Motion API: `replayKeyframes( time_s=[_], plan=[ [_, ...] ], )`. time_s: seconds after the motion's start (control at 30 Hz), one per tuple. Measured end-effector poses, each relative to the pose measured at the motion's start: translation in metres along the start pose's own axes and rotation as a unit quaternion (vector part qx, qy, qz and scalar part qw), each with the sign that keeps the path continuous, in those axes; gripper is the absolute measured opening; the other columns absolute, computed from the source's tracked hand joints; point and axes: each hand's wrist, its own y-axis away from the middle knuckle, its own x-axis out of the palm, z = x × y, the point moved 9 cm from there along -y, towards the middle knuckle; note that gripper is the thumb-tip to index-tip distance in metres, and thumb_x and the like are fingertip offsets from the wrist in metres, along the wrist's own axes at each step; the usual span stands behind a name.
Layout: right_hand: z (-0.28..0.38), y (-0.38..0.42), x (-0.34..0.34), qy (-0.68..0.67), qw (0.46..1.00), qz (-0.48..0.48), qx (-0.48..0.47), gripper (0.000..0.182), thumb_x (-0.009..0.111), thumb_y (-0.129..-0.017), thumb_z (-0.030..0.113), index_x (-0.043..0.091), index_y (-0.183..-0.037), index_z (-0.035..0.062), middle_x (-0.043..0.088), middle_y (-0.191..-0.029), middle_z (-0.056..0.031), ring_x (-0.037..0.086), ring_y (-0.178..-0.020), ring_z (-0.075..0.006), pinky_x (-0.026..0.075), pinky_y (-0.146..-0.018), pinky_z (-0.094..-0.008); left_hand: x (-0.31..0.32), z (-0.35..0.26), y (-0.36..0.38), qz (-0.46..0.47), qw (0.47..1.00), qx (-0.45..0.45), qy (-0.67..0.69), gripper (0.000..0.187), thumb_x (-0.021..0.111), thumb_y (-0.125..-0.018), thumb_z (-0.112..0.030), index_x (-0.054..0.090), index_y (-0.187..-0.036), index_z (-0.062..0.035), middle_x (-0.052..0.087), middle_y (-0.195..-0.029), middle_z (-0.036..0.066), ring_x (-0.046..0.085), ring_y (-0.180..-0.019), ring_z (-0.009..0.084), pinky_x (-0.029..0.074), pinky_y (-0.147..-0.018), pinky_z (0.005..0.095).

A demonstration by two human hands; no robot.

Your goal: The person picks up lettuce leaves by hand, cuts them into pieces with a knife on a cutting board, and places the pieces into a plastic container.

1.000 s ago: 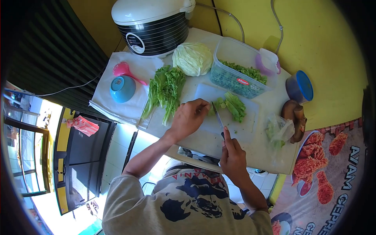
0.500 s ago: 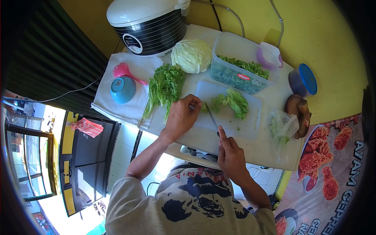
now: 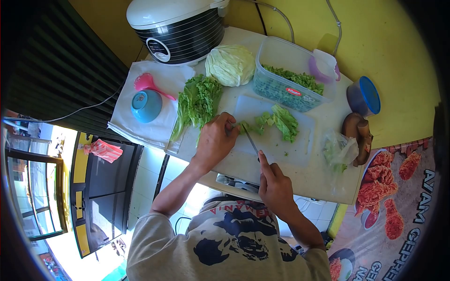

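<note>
From where I stand, there's an open strip of worktop (image 3: 311, 180) along the near edge, right of the right hand (image 3: 276, 188), and a narrow gap between the cutting board (image 3: 304, 136) and the plastic bag (image 3: 340, 150). The knife (image 3: 251, 142) slants across the board's left part, hemmed in by both hands. Beyond the board, the container's (image 3: 286, 91) upright walls block the way; the cabbage (image 3: 230, 65) and lettuce bunch (image 3: 199, 100) crowd the left.

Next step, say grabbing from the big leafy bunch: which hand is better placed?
Left, most likely. The left hand is right by the leafy bunch; the right hand is farther off and grips the knife.
</note>
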Motion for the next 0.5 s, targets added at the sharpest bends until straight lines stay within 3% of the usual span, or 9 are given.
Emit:
replayKeyframes(
  time_s=[0.4, 0.5],
  plan=[
    [0.0012, -0.0016, -0.0009, 0.003, 1.000, 0.015, -0.012, 0.070, 0.065, -0.092, 0.001, 0.044, -0.158, 0.0073, 0.059, -0.084, -0.0090, 0.060, -0.057, -0.0249, 0.054, -0.051, -0.0393, 0.0020, 0.0045, 0.0002, 0.015, 0.999, -0.012, 0.030, 0.020, 0.079, -0.089, -0.011, 0.070, -0.100, 0.0027, 0.069, -0.079, 0.011, 0.066, -0.066, 0.0191, 0.053, -0.063, 0.0345],
    [0.0022, -0.0025, 0.0034, 0.004, 1.000, 0.009, -0.008, 0.070, 0.065, -0.092, 0.002, 0.044, -0.158, 0.0079, 0.058, -0.084, -0.0086, 0.060, -0.056, -0.0247, 0.054, -0.051, -0.0394, 0.0019, 0.0048, 0.0004, 0.018, 0.998, -0.024, 0.050, 0.015, 0.075, -0.088, -0.006, 0.068, -0.097, 0.0031, 0.069, -0.081, 0.017, 0.069, -0.068, 0.0300, 0.055, -0.064, 0.0407]
  ],
)
